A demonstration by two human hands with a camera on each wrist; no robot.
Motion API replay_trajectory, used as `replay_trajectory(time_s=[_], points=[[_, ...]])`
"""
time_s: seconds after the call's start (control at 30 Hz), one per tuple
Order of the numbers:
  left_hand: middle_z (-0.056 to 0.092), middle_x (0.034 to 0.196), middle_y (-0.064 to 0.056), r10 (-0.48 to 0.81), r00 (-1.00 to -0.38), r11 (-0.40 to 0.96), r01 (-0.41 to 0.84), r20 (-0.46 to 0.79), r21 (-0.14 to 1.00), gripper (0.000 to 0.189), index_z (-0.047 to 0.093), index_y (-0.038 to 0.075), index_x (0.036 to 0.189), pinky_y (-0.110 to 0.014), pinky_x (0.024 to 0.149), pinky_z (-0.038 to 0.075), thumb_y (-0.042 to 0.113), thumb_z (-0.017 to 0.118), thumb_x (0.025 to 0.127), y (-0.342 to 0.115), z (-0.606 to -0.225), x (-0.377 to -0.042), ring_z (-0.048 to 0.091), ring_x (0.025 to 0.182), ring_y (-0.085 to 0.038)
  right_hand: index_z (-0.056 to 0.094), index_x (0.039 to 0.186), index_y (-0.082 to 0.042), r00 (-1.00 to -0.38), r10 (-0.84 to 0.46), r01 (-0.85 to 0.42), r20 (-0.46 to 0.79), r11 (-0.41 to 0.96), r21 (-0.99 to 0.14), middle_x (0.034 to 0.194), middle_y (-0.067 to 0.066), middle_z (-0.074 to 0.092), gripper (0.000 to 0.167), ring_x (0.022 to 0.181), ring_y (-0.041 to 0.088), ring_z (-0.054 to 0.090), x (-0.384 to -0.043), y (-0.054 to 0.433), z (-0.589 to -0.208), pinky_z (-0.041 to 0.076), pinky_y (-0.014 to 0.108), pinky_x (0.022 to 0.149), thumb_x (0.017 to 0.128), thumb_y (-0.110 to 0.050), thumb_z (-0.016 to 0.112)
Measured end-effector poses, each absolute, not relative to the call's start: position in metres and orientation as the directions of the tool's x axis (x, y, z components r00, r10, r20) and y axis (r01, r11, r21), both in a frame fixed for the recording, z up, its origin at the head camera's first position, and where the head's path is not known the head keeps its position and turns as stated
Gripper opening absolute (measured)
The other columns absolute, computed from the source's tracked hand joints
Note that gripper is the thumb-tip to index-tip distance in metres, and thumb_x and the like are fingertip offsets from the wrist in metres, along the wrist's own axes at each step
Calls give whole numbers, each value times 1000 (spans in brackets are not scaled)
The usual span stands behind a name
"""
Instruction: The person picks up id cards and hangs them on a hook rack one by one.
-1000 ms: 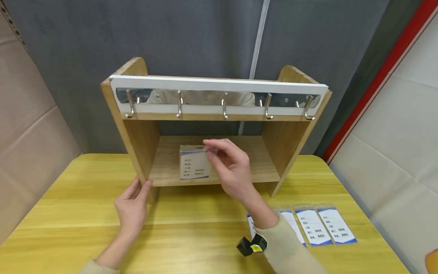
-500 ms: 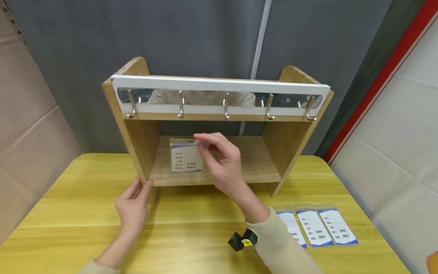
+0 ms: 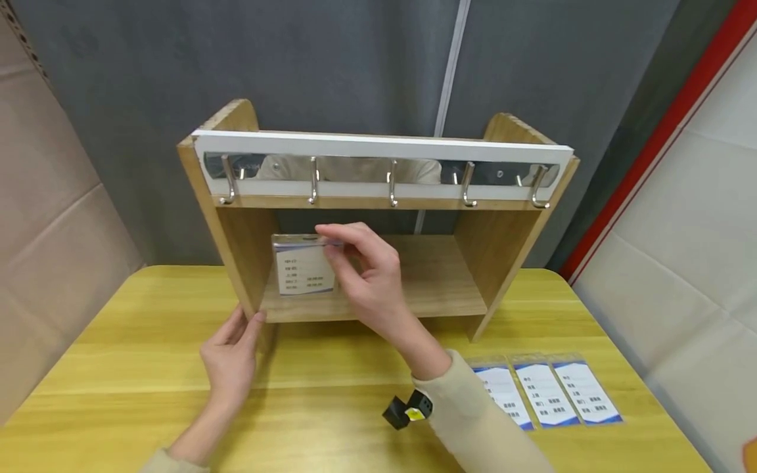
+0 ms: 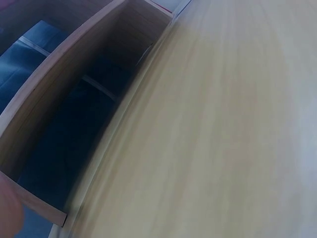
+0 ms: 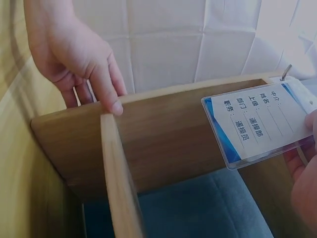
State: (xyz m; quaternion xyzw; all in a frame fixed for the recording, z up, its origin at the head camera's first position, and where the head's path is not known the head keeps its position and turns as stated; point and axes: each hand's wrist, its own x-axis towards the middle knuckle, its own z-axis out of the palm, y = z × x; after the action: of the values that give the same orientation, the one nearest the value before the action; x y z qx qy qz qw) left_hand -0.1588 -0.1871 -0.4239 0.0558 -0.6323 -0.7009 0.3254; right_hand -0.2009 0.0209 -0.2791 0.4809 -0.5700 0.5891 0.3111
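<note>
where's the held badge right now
In the head view, the held badge is left of centre, pinched by the right hand, below the second hook from the left.

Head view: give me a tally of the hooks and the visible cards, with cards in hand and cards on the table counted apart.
Hooks: 5
Held card, in the right hand: 1
Loose cards, on the table: 3 visible; the sleeve may hide more
Total: 9 visible

Upright blue-and-white badge [image 3: 305, 270] near wooden hook rack [image 3: 351, 202]
</note>
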Motion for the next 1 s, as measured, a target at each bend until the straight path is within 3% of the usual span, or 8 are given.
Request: replay_trajectory(time_s=[0.37, 0.63, 1.0], points=[[61, 128, -20, -536, -775, 35, 377, 336, 926, 39, 64, 0, 131, -23, 90, 57, -2, 74, 93, -186, -425, -159, 68, 103, 2, 65, 114, 13, -320, -161, -928, 934, -147, -343, 107, 24, 68, 23, 88, 26, 63, -202, 6, -278, 61, 33, 69, 92, 18, 63], [62, 126, -18, -539, -768, 57, 375, 344, 925, 38, 64, -1, 130, -22, 90, 57, -1, 74, 94, -186, -426, -159, 69, 101, 3, 66, 113, 13, -333, -147, -921, 932, -160, -354, 105, 24, 69, 22, 90, 19, 63, -206, -3, -279, 60, 29, 69, 92, 18, 62], [64, 127, -15, -532, -770, 80, 368, 352, 926, 38, 65, 2, 131, -21, 89, 58, 0, 74, 94, -186, -425, -158, 69, 102, 2, 66, 111, 11, -309, -157, -926, 938, -177, -334, 101, 21, 69, 16, 77, 20, 58, -202, -21, -267, 56, 28, 61, 96, 13, 61]])
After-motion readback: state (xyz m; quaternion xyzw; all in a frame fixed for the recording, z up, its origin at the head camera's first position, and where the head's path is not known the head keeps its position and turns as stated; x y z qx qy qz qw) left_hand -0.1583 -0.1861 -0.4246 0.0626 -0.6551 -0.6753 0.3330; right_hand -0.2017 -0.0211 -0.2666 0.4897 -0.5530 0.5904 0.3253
